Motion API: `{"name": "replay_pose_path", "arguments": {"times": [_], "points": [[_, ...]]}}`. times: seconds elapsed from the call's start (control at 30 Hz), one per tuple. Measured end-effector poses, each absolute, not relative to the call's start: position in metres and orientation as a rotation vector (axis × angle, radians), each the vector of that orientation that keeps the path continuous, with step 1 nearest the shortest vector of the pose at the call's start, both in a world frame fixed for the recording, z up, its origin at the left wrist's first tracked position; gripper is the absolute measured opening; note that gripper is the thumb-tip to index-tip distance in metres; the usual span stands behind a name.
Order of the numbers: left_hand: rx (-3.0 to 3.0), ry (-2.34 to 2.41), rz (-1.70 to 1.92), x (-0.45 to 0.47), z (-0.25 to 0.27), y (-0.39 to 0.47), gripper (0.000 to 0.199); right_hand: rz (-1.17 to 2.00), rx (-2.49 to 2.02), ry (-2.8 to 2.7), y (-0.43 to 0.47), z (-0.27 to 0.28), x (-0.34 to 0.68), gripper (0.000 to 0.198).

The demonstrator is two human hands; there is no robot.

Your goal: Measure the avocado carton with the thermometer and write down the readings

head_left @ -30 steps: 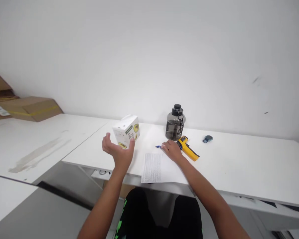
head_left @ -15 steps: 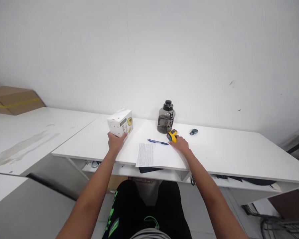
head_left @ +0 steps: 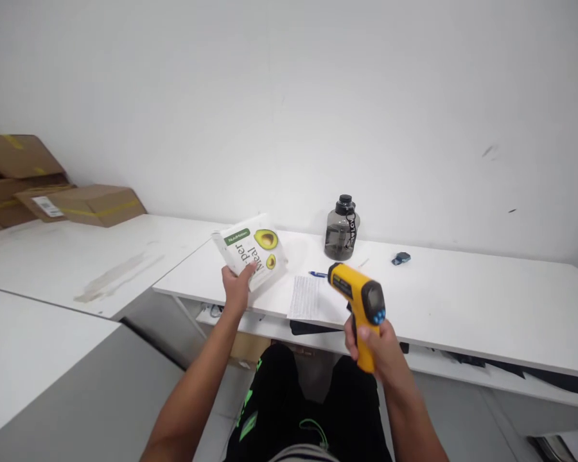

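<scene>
At a white surface [head_left: 462, 295], the left grip [head_left: 236, 290] clasps a box [head_left: 245, 247], thumb [head_left: 247, 273] in front. The right grip [head_left: 384, 350] wraps a yellow thermometer [head_left: 351, 280].

This looks like a plain workroom or office; which of the two, I cannot tell. White desks [head_left: 486, 308], one with an open shelf [head_left: 443, 372] beneath, stand along a scuffed white wall [head_left: 289, 96]. A pen [head_left: 318, 274], a printed sheet [head_left: 304, 298] and a yellow pistol-shaped meter [head_left: 359, 300] suggest work, and taped cardboard boxes [head_left: 101, 204] at far left suggest storage.
</scene>
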State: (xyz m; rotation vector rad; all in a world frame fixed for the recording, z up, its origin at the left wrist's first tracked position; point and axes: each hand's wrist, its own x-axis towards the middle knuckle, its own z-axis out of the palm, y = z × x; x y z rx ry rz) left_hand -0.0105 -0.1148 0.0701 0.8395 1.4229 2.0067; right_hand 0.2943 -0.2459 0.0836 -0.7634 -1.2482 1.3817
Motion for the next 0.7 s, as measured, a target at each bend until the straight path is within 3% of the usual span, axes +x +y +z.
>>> {"name": "replay_pose_path", "arguments": {"times": [0.1, 0.3, 0.5, 0.7], "points": [[0.890, 1.262, 1.887, 0.009, 0.079, -0.174, 0.051, 1.422, -0.809, -1.317, -0.269, 0.093, 0.275, 0.039], [0.950, 1.236, 1.636, 0.032, 0.100, -0.244, 0.068, 1.321, -0.901, -1.600, -0.266, 0.121, 0.277, 0.024], [0.990, 1.221, 1.541, 0.034, 0.105, -0.261, 0.067, 1.251, -1.087, -1.762, -0.273, 0.132, 0.295, 0.054], [0.947, 1.233, 1.530, 0.038, 0.106, -0.274, 0.069, 1.203, -1.096, -1.897, -0.278, 0.133, 0.296, 0.061]]}}
